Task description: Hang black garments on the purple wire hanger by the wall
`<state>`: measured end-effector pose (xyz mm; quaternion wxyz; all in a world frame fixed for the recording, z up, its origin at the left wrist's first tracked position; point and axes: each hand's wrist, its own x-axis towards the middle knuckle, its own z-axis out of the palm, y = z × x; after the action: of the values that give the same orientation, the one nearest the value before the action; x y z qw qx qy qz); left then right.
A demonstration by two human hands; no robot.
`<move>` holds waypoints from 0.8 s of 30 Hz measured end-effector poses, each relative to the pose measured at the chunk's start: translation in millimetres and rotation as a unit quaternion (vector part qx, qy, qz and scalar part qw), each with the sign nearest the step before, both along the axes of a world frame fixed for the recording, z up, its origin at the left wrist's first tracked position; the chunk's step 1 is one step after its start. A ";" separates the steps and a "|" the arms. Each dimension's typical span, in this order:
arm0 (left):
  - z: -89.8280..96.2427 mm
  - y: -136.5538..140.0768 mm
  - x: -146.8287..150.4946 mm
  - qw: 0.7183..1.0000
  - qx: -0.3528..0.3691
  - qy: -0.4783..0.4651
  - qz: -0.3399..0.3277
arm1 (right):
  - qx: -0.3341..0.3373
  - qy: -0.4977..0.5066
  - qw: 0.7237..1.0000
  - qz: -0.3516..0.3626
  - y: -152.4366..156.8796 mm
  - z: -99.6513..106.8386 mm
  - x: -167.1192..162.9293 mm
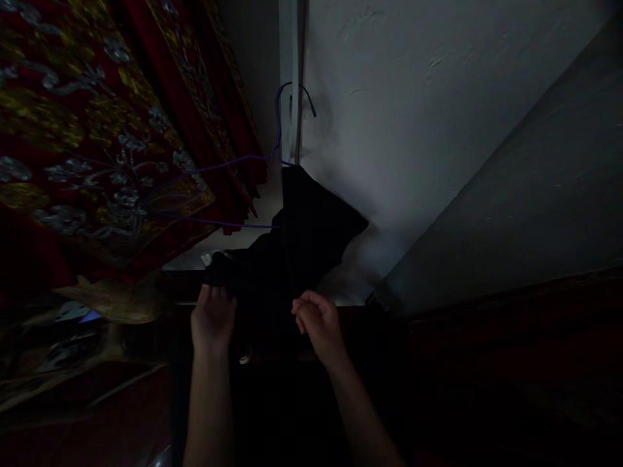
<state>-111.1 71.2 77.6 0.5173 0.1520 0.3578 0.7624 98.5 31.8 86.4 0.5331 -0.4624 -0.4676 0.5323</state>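
A: Your fingers [313, 299] come first. On your right hand [321, 327], near six o'clock from the middle of the view, thumb and fingertips are pinched together, apparently on an edge of the black cloth [316, 220].

B: On your left hand [213, 324], toward eight o'clock, they lie side by side, tips at the lower end of that same cloth. We cannot tell whether they grip it; black merges into shadow there.

A: And where do you have the cloth?

B: At the centre, with a pale patch [207, 258] at its nine o'clock end, just above your left fingertips. It drapes over the purple hanger [278, 123], whose hook, at twelve o'clock, loops across the pale upright strip [289, 39].

A: How far along are you?

B: About halfway, we judge: your hanger is hooked up and its three o'clock side covered. The side reaching toward ten o'clock is bare, so that part is left.

A: And the count?

B: You have two hands, one black cloth, one hanger, one strip. Behind the bare side, at ten o'clock, hangs red embroidered cloth [97, 123], in at least two layers. Farthest from you, at two o'clock, is one pale wall [438, 117].
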 end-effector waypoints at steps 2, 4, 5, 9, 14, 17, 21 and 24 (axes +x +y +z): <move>-15.4 -7.7 23.0 0.999 0.018 -0.013 -0.043 | -0.021 0.011 1.000 -0.018 -9.3 -16.0 4.0; -15.0 -12.0 43.6 0.995 0.052 0.003 -0.088 | -0.026 -0.018 0.999 -0.035 -14.6 -29.5 13.3; -11.0 -14.4 52.5 0.991 0.071 0.016 -0.109 | -0.019 -0.044 0.998 -0.046 -16.2 -33.7 18.9; 9.0 -33.3 82.2 0.969 0.136 0.122 -0.169 | 0.069 -0.113 0.989 -0.061 -20.2 -30.3 32.2; 23.1 -52.3 99.0 0.878 0.181 0.401 -0.188 | 0.064 -0.058 0.993 0.076 -17.8 -12.8 17.6; 24.6 -46.4 88.2 0.844 0.189 0.476 -0.158 | -0.031 -0.025 0.998 0.038 -9.0 -6.0 16.2; 7.3 -38.6 62.0 0.776 0.199 0.520 -0.296 | -0.087 -0.085 0.986 0.115 5.5 22.9 41.2; -12.9 -38.8 44.1 0.701 0.182 0.552 -0.414 | 0.053 -0.201 0.917 0.340 18.7 59.8 66.5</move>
<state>-66.9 32.4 64.7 0.4530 0.7694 0.3346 0.3014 165.0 50.6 146.2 0.2382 -0.3436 -0.7216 0.5518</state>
